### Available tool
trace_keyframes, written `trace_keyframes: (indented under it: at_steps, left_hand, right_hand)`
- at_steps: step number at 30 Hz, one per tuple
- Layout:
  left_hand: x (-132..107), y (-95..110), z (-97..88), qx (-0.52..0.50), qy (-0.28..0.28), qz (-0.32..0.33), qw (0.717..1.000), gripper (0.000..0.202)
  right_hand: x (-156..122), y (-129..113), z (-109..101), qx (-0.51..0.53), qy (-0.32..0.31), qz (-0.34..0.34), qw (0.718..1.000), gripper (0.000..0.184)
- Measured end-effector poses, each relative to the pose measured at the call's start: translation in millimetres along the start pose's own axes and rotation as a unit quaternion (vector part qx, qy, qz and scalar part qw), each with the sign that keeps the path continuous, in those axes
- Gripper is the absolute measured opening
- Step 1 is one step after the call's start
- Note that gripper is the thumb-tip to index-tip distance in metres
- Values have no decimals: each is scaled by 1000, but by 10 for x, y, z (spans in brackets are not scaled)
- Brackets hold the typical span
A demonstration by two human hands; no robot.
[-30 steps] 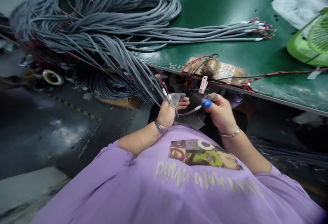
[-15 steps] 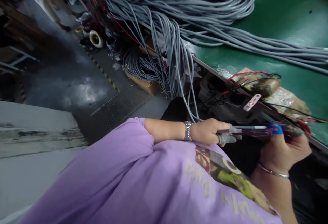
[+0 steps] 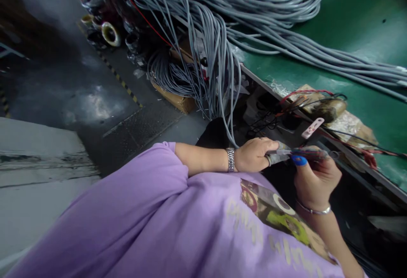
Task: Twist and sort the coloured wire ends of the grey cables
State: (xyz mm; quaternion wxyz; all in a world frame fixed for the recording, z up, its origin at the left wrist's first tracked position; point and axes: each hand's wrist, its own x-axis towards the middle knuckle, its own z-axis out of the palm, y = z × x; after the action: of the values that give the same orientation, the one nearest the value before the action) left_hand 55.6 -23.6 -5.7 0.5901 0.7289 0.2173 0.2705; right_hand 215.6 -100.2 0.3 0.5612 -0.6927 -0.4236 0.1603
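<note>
My left hand (image 3: 252,155), with a metal watch (image 3: 231,160) at the wrist and grey coverings on its fingertips, is closed on the end of a grey cable (image 3: 231,131). That cable runs down from the hanging bundle and passes behind the hand. Close against it on the right, my right hand (image 3: 318,180) pinches the thin wires at the cable's end. Blue tape (image 3: 299,160) wraps its thumb, and a silver bracelet (image 3: 321,211) circles its wrist. The wires between the fingers are blurred and partly hidden.
A thick bundle of grey cables (image 3: 273,10) lies on the green table (image 3: 359,19) and hangs over its edge. A cardboard box (image 3: 176,99) of cables stands on the floor. Red and black wires cross a taped bundle (image 3: 330,108) at the table edge. Tape rolls (image 3: 111,34) sit farther left.
My right hand has moved left, up against my left hand, shortening the stretch of wires between them. My left hand stays closed on the cable. The view has shifted slightly.
</note>
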Motion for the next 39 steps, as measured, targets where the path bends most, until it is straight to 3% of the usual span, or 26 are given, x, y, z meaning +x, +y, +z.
trace_keyframes:
  at_steps: [4,9,13,17,22,30,35,39]
  left_hand:
    - [-32,19,-4,-194,5,-104,975,27]
    - [-20,62,-88,-162,18,-158,974,39]
    - [31,53,-128,-148,5,-178,973,38]
    - [48,23,-128,-144,-11,-209,967,35]
    - [60,19,-131,-134,64,-175,973,37]
    - [52,0,-113,-141,108,-193,965,40]
    - [74,-56,-76,-195,178,-180,948,42]
    - [85,-50,-70,-221,196,-175,939,40]
  right_hand:
    - [32,-21,126,85,-64,36,994,18]
    - [51,-24,276,210,-134,157,956,29]
    - [87,-56,292,239,-164,194,937,34]
    - [118,-109,289,238,-188,171,937,35]
    - [146,-97,345,243,-177,171,938,37]
    - [108,-52,382,249,-134,163,945,37]
    - [21,-29,398,215,-131,111,961,31]
    - [-24,2,390,192,-148,84,966,28]
